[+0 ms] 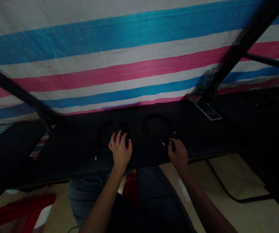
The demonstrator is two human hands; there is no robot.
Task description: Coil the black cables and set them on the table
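Observation:
Two coiled black cables lie side by side on the black tabletop. My left hand (pixel 121 150) rests with spread fingers over the right part of the left cable coil (pixel 100 137); a light-tipped connector (pixel 96 158) sticks out at its lower left. At the lower right edge of the right cable coil (pixel 151 133), my right hand (pixel 179 153) is closed, thumb and forefinger pinched at the cable. Close to those fingertips is a pale connector end (pixel 163 143). Dim light hides the exact grip.
A phone (pixel 208 110) lies at the back right, near a clear plastic bottle (pixel 203 84). Dark metal struts (pixel 241 51) slant up at both sides. A striped sheet (pixel 129 68) hangs behind the black table (pixel 68 145). A red stool (pixel 20 207) stands below left.

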